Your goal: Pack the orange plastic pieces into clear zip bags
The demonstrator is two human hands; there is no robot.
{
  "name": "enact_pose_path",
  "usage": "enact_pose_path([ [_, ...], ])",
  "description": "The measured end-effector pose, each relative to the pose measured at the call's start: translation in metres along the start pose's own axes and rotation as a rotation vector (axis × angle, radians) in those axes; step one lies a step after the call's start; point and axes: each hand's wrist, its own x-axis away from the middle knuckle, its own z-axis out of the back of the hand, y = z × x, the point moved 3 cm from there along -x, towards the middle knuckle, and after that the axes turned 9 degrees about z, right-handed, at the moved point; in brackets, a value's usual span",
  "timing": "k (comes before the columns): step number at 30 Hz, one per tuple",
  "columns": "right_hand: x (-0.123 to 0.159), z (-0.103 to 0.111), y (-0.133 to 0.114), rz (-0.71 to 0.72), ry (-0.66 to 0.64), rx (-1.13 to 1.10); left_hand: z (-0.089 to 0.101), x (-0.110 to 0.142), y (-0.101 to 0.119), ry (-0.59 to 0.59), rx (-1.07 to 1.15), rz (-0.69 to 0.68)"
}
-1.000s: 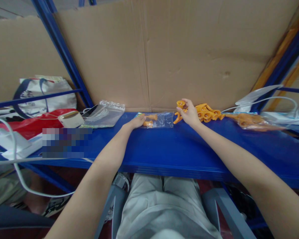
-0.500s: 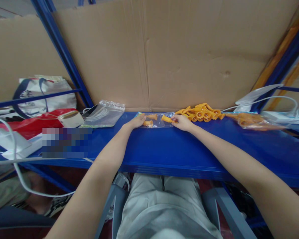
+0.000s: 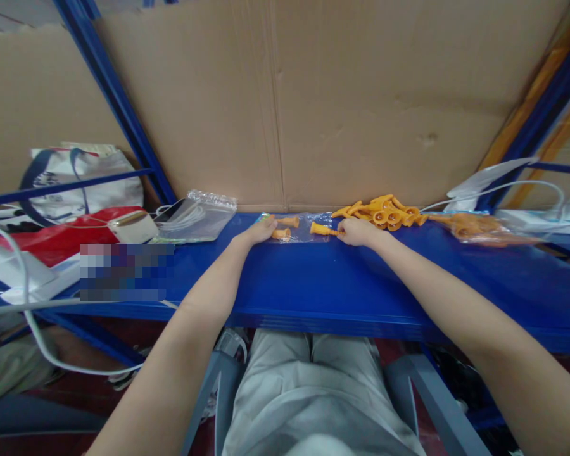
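Note:
My left hand (image 3: 260,230) is closed at the left end of a clear plastic bag (image 3: 308,221), which lies flat on the blue shelf (image 3: 294,278). By its fingertips are two orange trumpet-shaped plastic pieces (image 3: 281,234), flared ends pointing right; whether they are inside the bag I cannot tell. My right hand (image 3: 358,232) pinches the thin ribbed stem of another orange trumpet-shaped piece (image 3: 319,228), its wide end pointing left over the bag. Just behind my right hand is a pile of similar orange pieces (image 3: 392,213).
Right of the pile lies a clear bag of orange pieces (image 3: 479,228). At left are a clear pouch (image 3: 204,215), a red item (image 3: 66,234), a pale phone-like object (image 3: 133,226), a cloth bag (image 3: 85,180) and a white cable (image 3: 27,272). Cardboard (image 3: 342,107) stands behind.
My right hand has shifted slightly right with the orange piece, whose ribbed stem shows more. My left hand stays at the bag's left end.

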Motion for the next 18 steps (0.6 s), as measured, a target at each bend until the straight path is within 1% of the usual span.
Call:
enact_pose_path([
  [4,0.001,0.005,0.002,0.010,-0.039,-0.012,0.001,0.003,0.001,-0.006,-0.001,0.026],
  [11,0.012,0.024,-0.003,-0.045,-0.053,0.067,0.001,0.002,0.000,-0.003,0.019,0.019],
  [15,0.011,0.023,-0.010,-0.005,-0.030,0.033,0.000,-0.002,-0.003,-0.028,0.005,-0.011],
  [18,0.008,0.020,-0.012,0.033,0.026,-0.025,0.002,-0.002,0.002,-0.071,-0.017,-0.059],
])
